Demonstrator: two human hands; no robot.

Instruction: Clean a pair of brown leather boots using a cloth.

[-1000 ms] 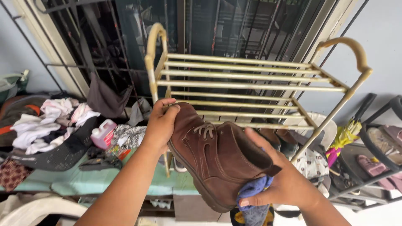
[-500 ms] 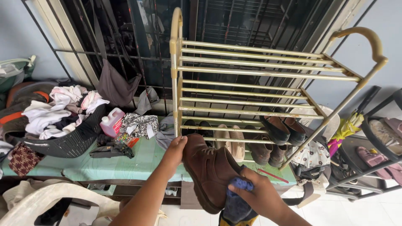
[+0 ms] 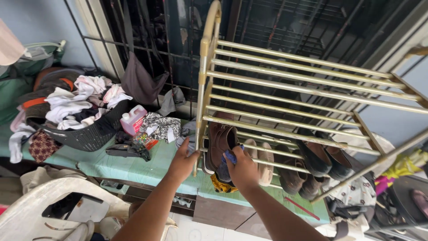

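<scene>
A brown lace-up boot stands on a lower shelf of the gold metal shoe rack, just inside the rack's left post. My left hand is at that post, fingers reaching to the boot's near side. My right hand presses against the boot's heel end with a blue cloth bunched in its fingers. A yellow patterned rag hangs below the boot.
A beige pair and several dark brown shoes share the lower shelves. Left of the rack, a green-covered table carries a black laundry basket of clothes and a pink jug. A white plastic chair stands at lower left.
The boot went from being held up in front of me down onto the rack's lower shelf. Both hands followed it, and my view tilted down and to the right.
</scene>
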